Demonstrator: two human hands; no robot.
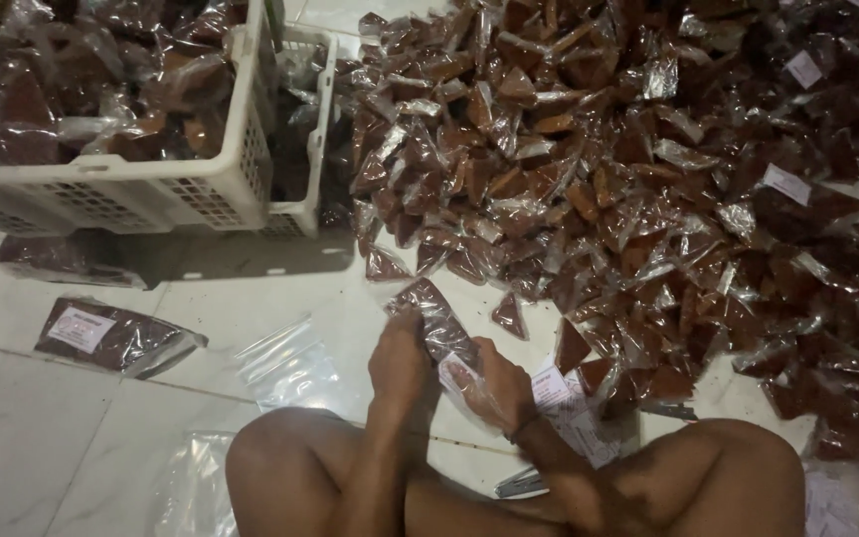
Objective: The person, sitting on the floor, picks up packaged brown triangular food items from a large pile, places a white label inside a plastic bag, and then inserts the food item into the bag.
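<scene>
Both hands (449,373) apparently grip a clear bag (439,328) beside bare floor (251,288).

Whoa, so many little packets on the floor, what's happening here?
A person sits cross-legged on a white tiled floor, holding a clear plastic bag of brown packets between both hands: the left hand grips its side and the right hand holds its lower end, where a white paper label lies. A big heap of small brown packets spreads ahead. A white crate full of them stands to the left, with a filled labelled bag and an empty clear bag nearby.
</scene>
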